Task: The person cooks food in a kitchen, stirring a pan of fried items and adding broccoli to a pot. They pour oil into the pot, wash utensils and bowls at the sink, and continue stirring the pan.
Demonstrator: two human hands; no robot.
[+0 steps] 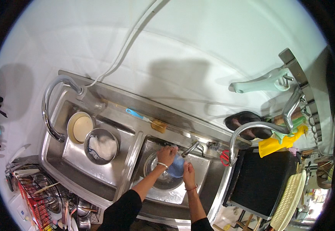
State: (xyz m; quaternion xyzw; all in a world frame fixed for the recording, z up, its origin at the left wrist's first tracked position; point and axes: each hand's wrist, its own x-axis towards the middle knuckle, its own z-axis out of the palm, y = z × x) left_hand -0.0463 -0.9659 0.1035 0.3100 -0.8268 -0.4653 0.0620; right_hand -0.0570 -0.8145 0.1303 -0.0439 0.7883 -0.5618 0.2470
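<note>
A thin blue cloth [176, 167] stretches between my two hands below the small tap [191, 149] of the right sink basin. My left hand [167, 156] grips its far left side, wrist over a round metal bowl [167, 184]. My right hand [188, 174] pinches its right edge, fingers curled. The bowl rests on the basin [195, 194] floor, partly covered by the cloth and my left forearm. Water shows inside it.
In the left basin [98, 182] sit a pale-lined round pan [83, 128] and a metal pot [101, 146] with white cloth. A blue-handled brush [135, 113], a sponge [158, 126] and red scissors [224, 158] lie along the sink's edge. A dish rack [32, 196] stands lower left.
</note>
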